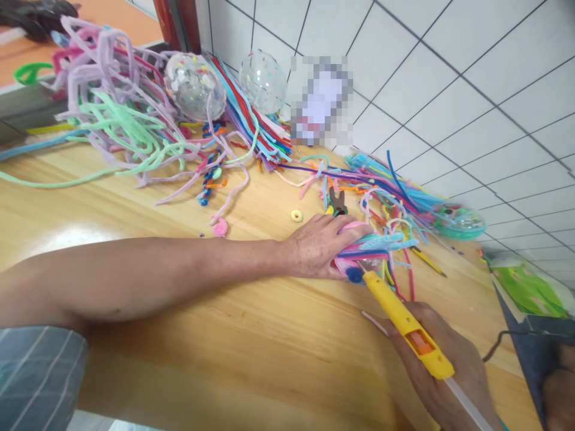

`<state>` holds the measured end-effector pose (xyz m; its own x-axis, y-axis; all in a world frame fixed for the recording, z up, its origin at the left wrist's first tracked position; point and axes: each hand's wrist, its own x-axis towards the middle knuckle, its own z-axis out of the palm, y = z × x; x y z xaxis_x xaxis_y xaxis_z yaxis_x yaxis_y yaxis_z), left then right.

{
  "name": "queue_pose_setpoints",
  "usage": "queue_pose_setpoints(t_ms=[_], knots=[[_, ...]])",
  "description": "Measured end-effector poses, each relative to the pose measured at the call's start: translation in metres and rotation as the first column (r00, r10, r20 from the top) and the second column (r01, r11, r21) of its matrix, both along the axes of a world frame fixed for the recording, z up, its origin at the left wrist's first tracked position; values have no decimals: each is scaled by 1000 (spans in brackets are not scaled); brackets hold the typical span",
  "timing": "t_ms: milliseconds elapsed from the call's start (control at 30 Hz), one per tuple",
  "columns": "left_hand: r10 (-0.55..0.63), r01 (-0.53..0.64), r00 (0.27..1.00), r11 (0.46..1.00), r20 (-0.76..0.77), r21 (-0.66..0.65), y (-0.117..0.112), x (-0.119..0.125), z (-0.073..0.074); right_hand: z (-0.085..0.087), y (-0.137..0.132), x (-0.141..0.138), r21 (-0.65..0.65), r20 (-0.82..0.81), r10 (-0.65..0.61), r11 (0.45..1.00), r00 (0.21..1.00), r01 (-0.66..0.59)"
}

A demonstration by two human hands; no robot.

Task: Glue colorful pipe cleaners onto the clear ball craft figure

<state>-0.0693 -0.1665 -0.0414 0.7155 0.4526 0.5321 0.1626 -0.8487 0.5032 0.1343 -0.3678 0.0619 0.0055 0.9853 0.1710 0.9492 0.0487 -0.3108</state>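
My left hand [317, 245] is closed around a bundle of pipe cleaners [377, 242] in pink, light blue and dark blue, with a dark blue coil at its lower end. A bit of clear plastic shows among the strands. In my right hand [453, 353] is a yellow hot glue gun [408, 323], with a pale glue stick [467, 402] sticking out of its back. Its nozzle meets or nearly touches the bundle beside the blue coil; I cannot tell which. Just beyond my left hand lie pliers [336, 202], their handles partly hidden.
Loose pipe cleaners [121, 126] heap at the back left, near two clear speckled balls [195, 87]. A phone [321, 102] leans against the tiled wall [404, 66]. At the right are a yellow pencil-like tool [429, 261], another clear ball [460, 220] and a green packet [530, 287].
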Motion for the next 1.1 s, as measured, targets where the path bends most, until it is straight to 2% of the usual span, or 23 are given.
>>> queue_pose_setpoints(t_ms=[167,433,500,667,867,1000,1100], knots=[[-1,1,1000,1000,9,5,1,1,-2,-3,-2,-8,45,-23,-34,998,999,35],[-8,8,1000,1000,15,0,2,0,-2,-8,-3,-7,86,89,2,996,996,-9],[-7,7,1000,1000,11,-5,1,1,-2,-8,-1,-2,81,127,30,996,991,-40],[5,-4,1000,999,17,-32,1,1,-1,-7,1,13,60,267,215,969,940,-239],[10,-9,1000,999,21,-38,1,1,0,-9,-3,10,85,356,138,980,924,-179],[10,-10,1000,999,20,-36,1,1,-1,-10,-4,13,118,357,202,959,912,-259],[15,-14,1000,999,25,-49,1,2,-1,-9,-3,12,125,359,203,957,911,-262]])
